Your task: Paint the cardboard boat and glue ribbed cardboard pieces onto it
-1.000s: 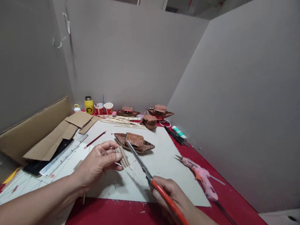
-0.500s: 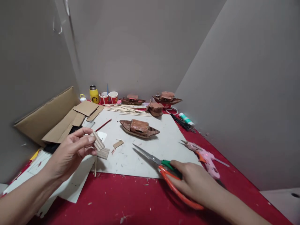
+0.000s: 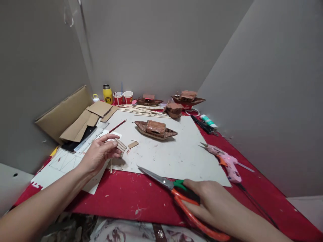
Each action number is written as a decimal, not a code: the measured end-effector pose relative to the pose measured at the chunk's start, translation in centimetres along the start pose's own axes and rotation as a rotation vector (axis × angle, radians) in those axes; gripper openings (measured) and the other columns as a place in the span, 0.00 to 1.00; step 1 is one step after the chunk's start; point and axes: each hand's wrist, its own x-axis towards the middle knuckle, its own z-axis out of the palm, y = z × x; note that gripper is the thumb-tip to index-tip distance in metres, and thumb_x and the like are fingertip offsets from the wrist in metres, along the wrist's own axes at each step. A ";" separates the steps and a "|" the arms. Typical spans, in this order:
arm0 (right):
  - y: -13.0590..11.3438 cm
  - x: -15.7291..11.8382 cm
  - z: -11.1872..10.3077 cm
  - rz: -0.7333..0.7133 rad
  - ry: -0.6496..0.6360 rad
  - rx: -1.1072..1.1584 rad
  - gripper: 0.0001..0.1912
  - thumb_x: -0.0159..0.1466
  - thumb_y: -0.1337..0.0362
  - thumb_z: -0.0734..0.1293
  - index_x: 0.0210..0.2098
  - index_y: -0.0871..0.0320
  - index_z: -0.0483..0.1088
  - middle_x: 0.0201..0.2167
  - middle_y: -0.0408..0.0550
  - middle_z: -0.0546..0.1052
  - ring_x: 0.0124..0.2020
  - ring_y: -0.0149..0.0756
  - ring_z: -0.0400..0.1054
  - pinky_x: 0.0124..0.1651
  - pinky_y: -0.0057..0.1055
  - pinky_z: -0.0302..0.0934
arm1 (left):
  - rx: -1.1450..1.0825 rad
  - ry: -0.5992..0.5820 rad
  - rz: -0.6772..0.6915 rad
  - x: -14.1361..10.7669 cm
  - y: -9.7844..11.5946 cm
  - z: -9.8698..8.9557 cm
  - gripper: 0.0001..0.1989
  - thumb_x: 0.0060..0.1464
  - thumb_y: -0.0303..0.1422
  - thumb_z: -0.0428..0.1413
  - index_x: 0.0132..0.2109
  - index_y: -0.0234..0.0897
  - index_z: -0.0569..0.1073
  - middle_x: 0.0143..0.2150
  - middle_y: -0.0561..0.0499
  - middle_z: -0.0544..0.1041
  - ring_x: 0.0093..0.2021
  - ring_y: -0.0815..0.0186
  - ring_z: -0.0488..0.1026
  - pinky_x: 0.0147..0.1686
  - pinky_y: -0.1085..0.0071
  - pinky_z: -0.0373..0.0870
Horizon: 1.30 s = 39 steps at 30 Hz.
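Note:
My left hand (image 3: 99, 153) pinches a small panel of thin wooden sticks (image 3: 121, 144) above the left part of the white board. My right hand (image 3: 214, 198) grips a pair of scissors (image 3: 153, 176) by their orange and green handles. The blades point left, close together, with no material between them. Beyond both hands, a brown model boat (image 3: 156, 130) with a rounded cabin rests on the board. A small cardboard scrap (image 3: 133, 144) lies just right of the stick panel. A short stick (image 3: 111, 166) is on the board's front edge below my left hand.
A pink glue gun (image 3: 228, 163) lies at the right, its cord trailing. Cardboard pieces (image 3: 78, 124), a ruler (image 3: 87, 143) and a pencil (image 3: 117, 126) are left. Behind stand a yellow bottle (image 3: 107, 95), paper cups (image 3: 128, 97), loose sticks (image 3: 141, 109) and other model boats (image 3: 188, 97).
The camera view has tilted down, showing clothing at the table edge. The scissors have moved nearer the front edge, their blades closer together. Another stick panel behind my left hand is now mostly hidden.

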 end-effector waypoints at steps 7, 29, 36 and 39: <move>2.5 1.8 0.4 0.047 0.205 -0.130 0.16 0.65 0.51 0.60 0.34 0.56 0.71 0.23 0.50 0.79 0.24 0.44 0.74 0.25 0.32 0.54 | 0.002 -0.050 -0.082 1.3 -1.4 -0.4 0.13 0.46 0.29 0.65 0.38 0.33 0.70 0.26 0.49 0.78 0.27 0.68 0.78 0.27 0.77 0.75; -0.5 6.0 -3.1 -0.177 0.341 0.178 0.11 0.67 0.57 0.63 0.39 0.58 0.72 0.34 0.51 0.77 0.35 0.37 0.71 0.38 0.32 0.62 | 0.111 -0.157 0.003 3.3 0.3 4.4 0.12 0.46 0.34 0.67 0.32 0.34 0.72 0.24 0.52 0.78 0.27 0.68 0.78 0.31 0.75 0.74; -2.6 7.5 -2.9 -0.141 0.389 0.825 0.14 0.65 0.55 0.64 0.31 0.59 0.72 0.20 0.42 0.73 0.21 0.27 0.64 0.26 0.24 0.60 | 0.226 -0.273 0.006 3.6 -0.6 6.2 0.10 0.46 0.34 0.67 0.32 0.34 0.76 0.23 0.51 0.79 0.25 0.68 0.75 0.29 0.75 0.72; -2.3 7.9 -2.3 -0.068 0.412 0.968 0.14 0.64 0.53 0.65 0.30 0.58 0.69 0.20 0.41 0.72 0.21 0.27 0.64 0.25 0.24 0.59 | 0.231 -0.288 -0.022 3.9 -1.1 6.3 0.10 0.45 0.35 0.67 0.32 0.34 0.77 0.23 0.51 0.79 0.24 0.69 0.74 0.28 0.75 0.72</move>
